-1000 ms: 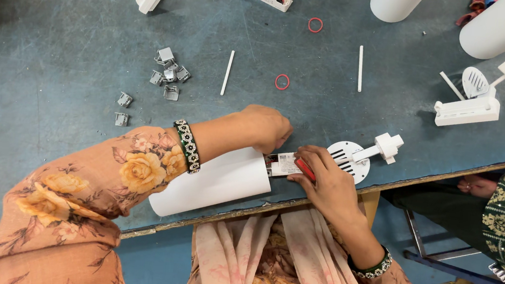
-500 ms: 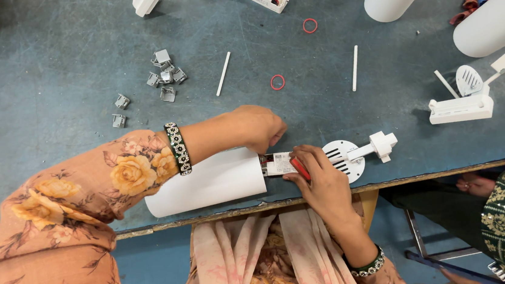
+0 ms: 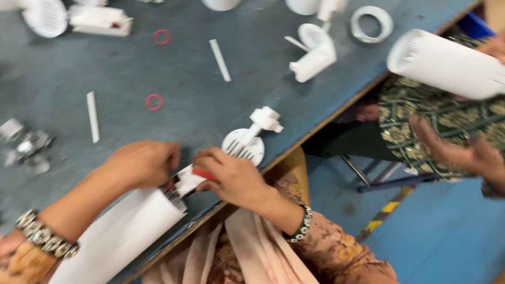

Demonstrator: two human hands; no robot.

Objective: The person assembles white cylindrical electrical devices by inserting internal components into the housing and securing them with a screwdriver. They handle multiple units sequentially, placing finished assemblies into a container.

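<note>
Workbench point(image 3: 144, 126), blue-grey top, fills most of the view; near edge runs diagonally from bottom left up to the top right corner.

White plastic tube point(image 3: 119, 240), the largest loose piece in hand, lies at the near edge, open end up toward the hands, far end running off the bottom left. Judged light, rigid, thin-walled, smooth enough to roll or slip; best held around the body near the open end, not by the rim.

Second white tube point(image 3: 454, 65) beyond the far right edge, held by a co-worker's hand point(image 3: 498, 48); that person's other hand point(image 3: 464, 154) hangs lower, off the table.

Left hand point(image 3: 141, 163) rests at the tube's mouth, fingers curled down on the small part there; how tightly it pinches is hidden. Right hand point(image 3: 234, 177) is closed around a small white fitting with a red piece point(image 3: 197, 177), pressing it toward the tube's mouth. Fitting looks stiff, small, easy to fumble; take it by its sides.

White round grille with a stem point(image 3: 246, 141) lies just beyond the right hand, by the near edge.

White rods point(image 3: 92, 116), point(image 3: 219, 60) lie mid-table. Red rings point(image 3: 154, 102), point(image 3: 162, 36) sit apart toward the middle. Small grey metal clips point(image 3: 24, 146) cluster toward the left edge, blurred.
</note>
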